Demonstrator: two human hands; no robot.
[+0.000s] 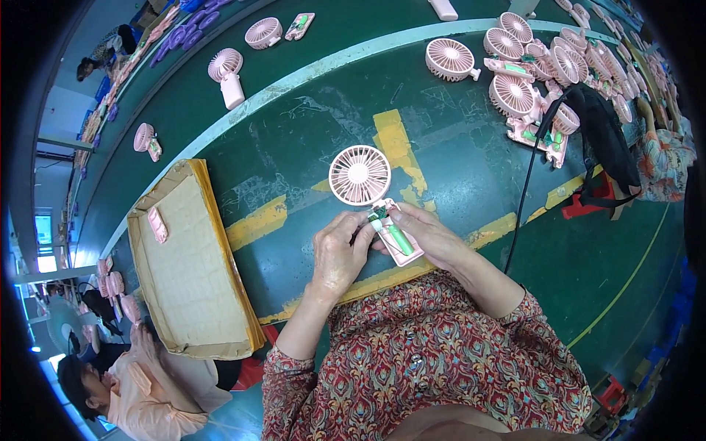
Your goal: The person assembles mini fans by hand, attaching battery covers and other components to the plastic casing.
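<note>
A pink handheld fan (359, 175) lies over the near edge of the green bench, its round grille pointing away from me. Its handle is uncovered and shows a green battery cell (400, 240) and a small circuit board (377, 215). My left hand (338, 246) pinches the handle at the board, close to the fan's neck. From the other side, my right hand (429, 234) grips the handle along its edge. Some of the left fingertips are hidden behind the handle.
A shallow cardboard tray (180, 272) at the left holds one pink handle cover (157, 224). Many pink fans (512, 95) are heaped at the far right, near a black bag (607, 140). Beyond a pale rail, more fans (225, 66) lie on a green belt. A co-worker (140, 389) sits at lower left.
</note>
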